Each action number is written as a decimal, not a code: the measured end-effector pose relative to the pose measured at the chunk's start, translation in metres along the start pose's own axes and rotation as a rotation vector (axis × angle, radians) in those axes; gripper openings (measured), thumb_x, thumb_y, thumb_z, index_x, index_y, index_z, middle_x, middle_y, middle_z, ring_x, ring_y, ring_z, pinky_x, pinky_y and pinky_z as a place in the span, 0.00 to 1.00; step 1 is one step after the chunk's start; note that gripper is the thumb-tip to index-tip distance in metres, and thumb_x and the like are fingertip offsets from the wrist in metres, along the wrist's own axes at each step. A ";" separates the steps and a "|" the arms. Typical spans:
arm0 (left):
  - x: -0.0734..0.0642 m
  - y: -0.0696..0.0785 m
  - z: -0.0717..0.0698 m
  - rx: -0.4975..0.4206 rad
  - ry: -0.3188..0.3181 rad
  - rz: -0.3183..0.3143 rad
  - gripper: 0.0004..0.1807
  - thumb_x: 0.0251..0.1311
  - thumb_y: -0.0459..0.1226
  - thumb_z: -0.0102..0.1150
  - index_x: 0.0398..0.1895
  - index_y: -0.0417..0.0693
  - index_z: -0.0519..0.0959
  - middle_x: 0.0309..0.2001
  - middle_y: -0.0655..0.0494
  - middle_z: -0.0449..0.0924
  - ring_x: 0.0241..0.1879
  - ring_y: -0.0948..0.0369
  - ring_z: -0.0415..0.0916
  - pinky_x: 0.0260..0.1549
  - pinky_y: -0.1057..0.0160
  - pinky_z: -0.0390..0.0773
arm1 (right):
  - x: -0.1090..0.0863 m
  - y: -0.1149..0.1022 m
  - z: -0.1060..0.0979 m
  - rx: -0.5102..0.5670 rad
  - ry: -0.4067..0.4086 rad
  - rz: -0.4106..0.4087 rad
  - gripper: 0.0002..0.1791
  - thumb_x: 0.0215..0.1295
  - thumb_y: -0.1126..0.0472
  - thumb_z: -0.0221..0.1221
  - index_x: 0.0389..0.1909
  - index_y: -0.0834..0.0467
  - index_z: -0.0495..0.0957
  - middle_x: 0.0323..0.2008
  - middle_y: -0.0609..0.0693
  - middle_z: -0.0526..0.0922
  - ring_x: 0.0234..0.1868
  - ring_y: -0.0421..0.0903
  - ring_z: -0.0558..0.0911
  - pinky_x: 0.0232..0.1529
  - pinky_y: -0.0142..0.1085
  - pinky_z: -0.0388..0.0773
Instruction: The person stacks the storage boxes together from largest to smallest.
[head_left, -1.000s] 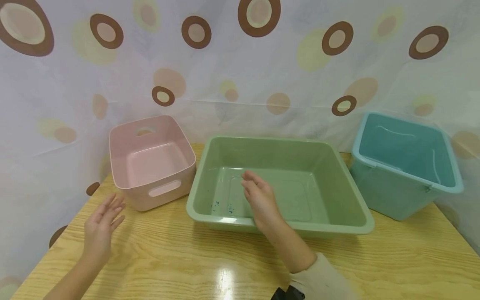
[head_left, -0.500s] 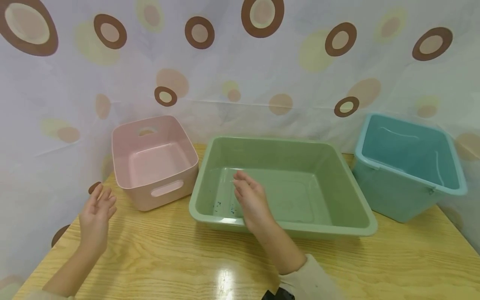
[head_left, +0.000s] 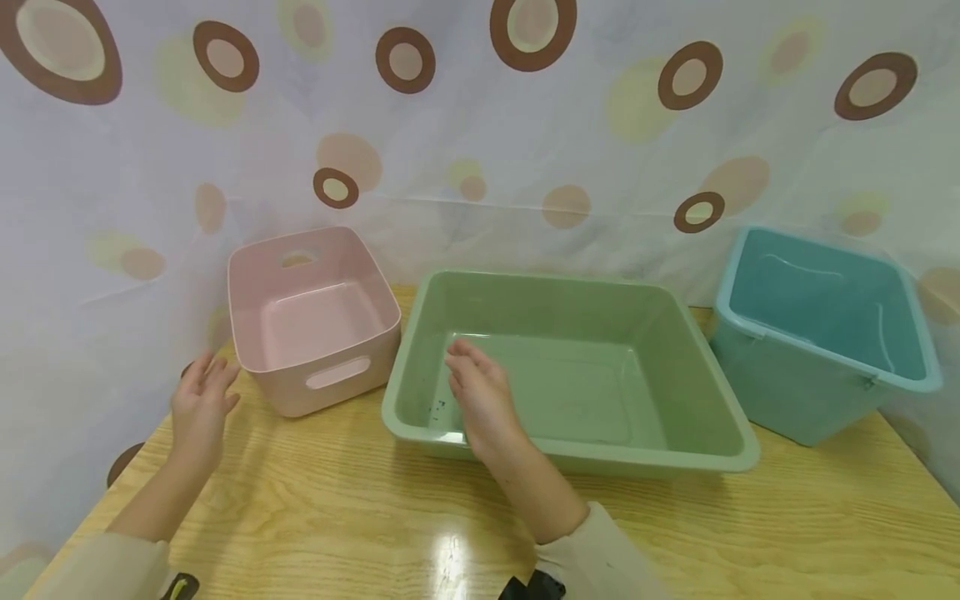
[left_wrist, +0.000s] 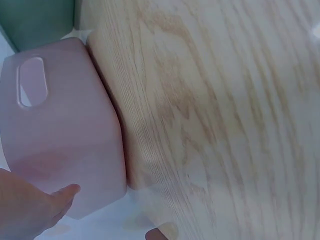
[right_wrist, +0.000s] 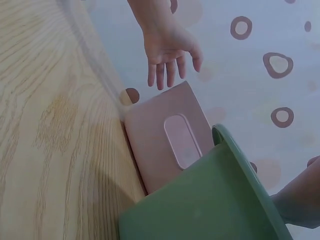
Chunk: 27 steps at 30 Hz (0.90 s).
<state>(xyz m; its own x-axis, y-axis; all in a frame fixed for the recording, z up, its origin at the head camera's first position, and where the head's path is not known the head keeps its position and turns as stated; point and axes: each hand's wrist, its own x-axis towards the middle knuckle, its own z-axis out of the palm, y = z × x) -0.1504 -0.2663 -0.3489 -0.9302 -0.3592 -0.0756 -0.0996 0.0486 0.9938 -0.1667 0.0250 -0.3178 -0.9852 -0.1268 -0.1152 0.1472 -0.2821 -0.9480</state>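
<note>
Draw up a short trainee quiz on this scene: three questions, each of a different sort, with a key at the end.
1. Multiple choice: On the table, what colour is the container standing between the other two?
A) pink
B) blue
C) green

2. True or false: The blue container is gripped by a person.

3. Open question: What opening is cut into the near wall of the pink bin?

Key
1. C: it is the green tub.
2. False: the left hand is beside the pink bin, and the right hand is at the green tub; neither grips a container.
3. An oblong slot.
</note>
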 end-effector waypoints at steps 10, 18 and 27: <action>0.007 -0.001 0.007 -0.042 0.008 -0.064 0.39 0.67 0.46 0.40 0.73 0.49 0.33 0.74 0.49 0.29 0.73 0.52 0.37 0.69 0.49 0.49 | 0.011 0.001 0.014 -0.057 0.032 0.031 0.31 0.66 0.62 0.46 0.69 0.66 0.52 0.71 0.58 0.53 0.72 0.54 0.52 0.71 0.45 0.51; 0.012 0.000 0.022 -0.023 0.032 -0.108 0.39 0.66 0.43 0.42 0.73 0.51 0.35 0.75 0.51 0.35 0.73 0.54 0.39 0.69 0.54 0.51 | 0.019 0.000 0.023 -0.100 0.049 0.060 0.31 0.66 0.60 0.47 0.69 0.62 0.53 0.71 0.54 0.55 0.72 0.54 0.51 0.71 0.47 0.47; 0.017 -0.001 0.036 -0.049 0.122 -0.036 0.32 0.64 0.40 0.48 0.71 0.51 0.54 0.51 0.65 0.68 0.37 0.74 0.63 0.29 0.79 0.65 | 0.025 -0.002 0.034 -0.144 0.058 0.056 0.31 0.66 0.61 0.47 0.69 0.62 0.55 0.70 0.54 0.57 0.73 0.53 0.51 0.72 0.48 0.46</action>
<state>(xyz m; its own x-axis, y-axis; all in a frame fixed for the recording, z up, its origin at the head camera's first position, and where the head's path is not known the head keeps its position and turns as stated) -0.1788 -0.2389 -0.3543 -0.8761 -0.4708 -0.1037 -0.1116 -0.0111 0.9937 -0.1890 -0.0100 -0.3093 -0.9799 -0.0824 -0.1818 0.1918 -0.1364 -0.9719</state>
